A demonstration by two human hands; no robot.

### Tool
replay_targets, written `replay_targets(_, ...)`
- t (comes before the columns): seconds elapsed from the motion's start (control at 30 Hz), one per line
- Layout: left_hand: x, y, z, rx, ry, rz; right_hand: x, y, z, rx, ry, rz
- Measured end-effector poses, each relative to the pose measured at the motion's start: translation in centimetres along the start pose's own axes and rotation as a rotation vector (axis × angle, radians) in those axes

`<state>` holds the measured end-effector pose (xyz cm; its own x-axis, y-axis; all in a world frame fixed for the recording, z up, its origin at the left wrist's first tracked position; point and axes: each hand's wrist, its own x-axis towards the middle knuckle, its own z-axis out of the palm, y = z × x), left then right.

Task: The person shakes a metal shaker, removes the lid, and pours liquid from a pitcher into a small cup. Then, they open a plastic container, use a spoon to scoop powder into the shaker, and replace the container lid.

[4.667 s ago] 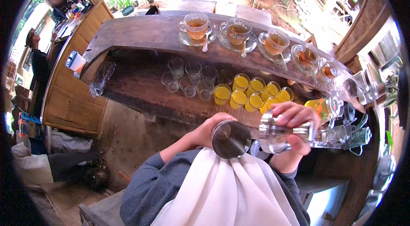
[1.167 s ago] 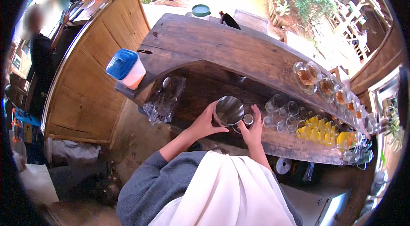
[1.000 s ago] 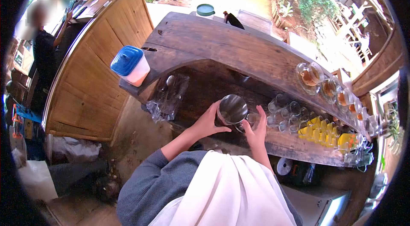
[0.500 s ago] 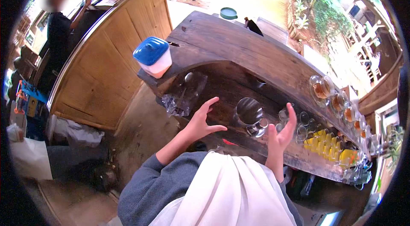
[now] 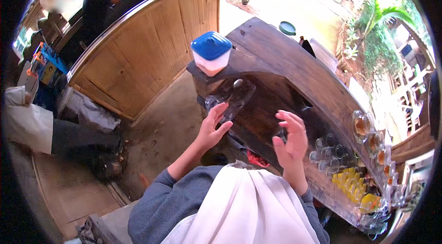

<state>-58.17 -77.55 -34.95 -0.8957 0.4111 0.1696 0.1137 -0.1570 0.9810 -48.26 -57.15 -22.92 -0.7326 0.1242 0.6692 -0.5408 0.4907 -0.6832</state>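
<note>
My left hand [image 5: 212, 129] is raised with its fingers stretched out and holds nothing. It is nearest to a crumpled clear plastic bag [image 5: 241, 96] on the lower surface of the dark wooden counter [image 5: 294, 66]. A spoon-like rounded piece [image 5: 238, 82] shows at the bag. My right hand [image 5: 292, 142] is also open, fingers spread, over the same surface. Something glassy is partly hidden behind its fingers; I cannot make out its shape. To its right stand several clear glasses [image 5: 338, 152]. A square tub with a blue lid [image 5: 211, 52] sits on the counter's upper corner.
Several yellow pieces [image 5: 352, 184] stand beyond the glasses. Along the ledge are glass cups with brown contents [image 5: 362, 124]. A green bowl [image 5: 287, 28] is at the counter's far edge. Behind a wooden partition [image 5: 156, 46] a person [image 5: 99, 4] is present; another person's legs [image 5: 83, 140] show at left.
My view has turned left, so the counter and tub appear further right. The large clear glass seen between my hands earlier is now mostly hidden at my right hand. Both hands remain open.
</note>
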Motion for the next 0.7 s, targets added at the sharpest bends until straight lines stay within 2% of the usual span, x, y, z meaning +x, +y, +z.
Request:
replay_targets(0.03, -0.1, -0.4, -0.5, -0.088, 0.035, -0.010, 0.2, 0.2, 1.0, 0.052, -0.088, 0.101)
replay_targets(0.1, -0.2, -0.9, -1.2, -0.050, 0.087, -0.010, 0.7, 0.9, 2.7, 0.020, -0.168, 0.113)
replay_targets(0.17, -0.2, -1.2, -1.8, -0.013, 0.139, -0.012, 0.3, 2.6, 4.9, 0.130, -0.247, 0.312)
replay_targets(0.23, -0.4, -1.8, -2.3, 0.018, 0.195, -0.053, -0.6, 5.3, 7.1, 0.199, -0.257, 0.370)
replay_targets(0.3, -0.4, -2.4, -2.6, -0.014, 0.218, -0.061, -1.3, 7.8, 9.0, 0.368, -0.256, 0.566)
replay_targets(0.37, -0.4, -2.6, -2.6, -0.050, 0.243, -0.068, -1.4, 9.3, 10.5, 0.375, -0.248, 0.587)
replay_targets(0.43, -0.4, -2.7, -2.8, -0.074, 0.224, -0.150, -1.4, 10.4, 11.6, 0.308, -0.208, 0.721)
replay_targets(0.47, -0.3, -2.9, -2.8, -0.074, 0.231, -0.150, -2.0, 12.0, 12.2, 0.283, -0.196, 0.709)
replay_targets(0.5, -0.2, -3.0, -2.8, -0.087, 0.220, -0.156, -1.6, 11.8, 12.4, 0.285, -0.202, 0.708)
replay_targets(0.57, 0.0, -3.1, -3.0, -0.101, 0.213, -0.162, -0.7, 11.5, 12.6, 0.325, -0.186, 0.862)
replay_targets(0.63, 0.2, -2.9, -3.1, -0.094, 0.125, -0.249, -0.4, 11.8, 12.7, 0.315, -0.204, 0.860)
replay_targets(0.7, 0.1, -2.5, -3.0, -0.080, 0.124, -0.246, 0.1, 12.0, 12.8, 0.313, -0.216, 0.958)
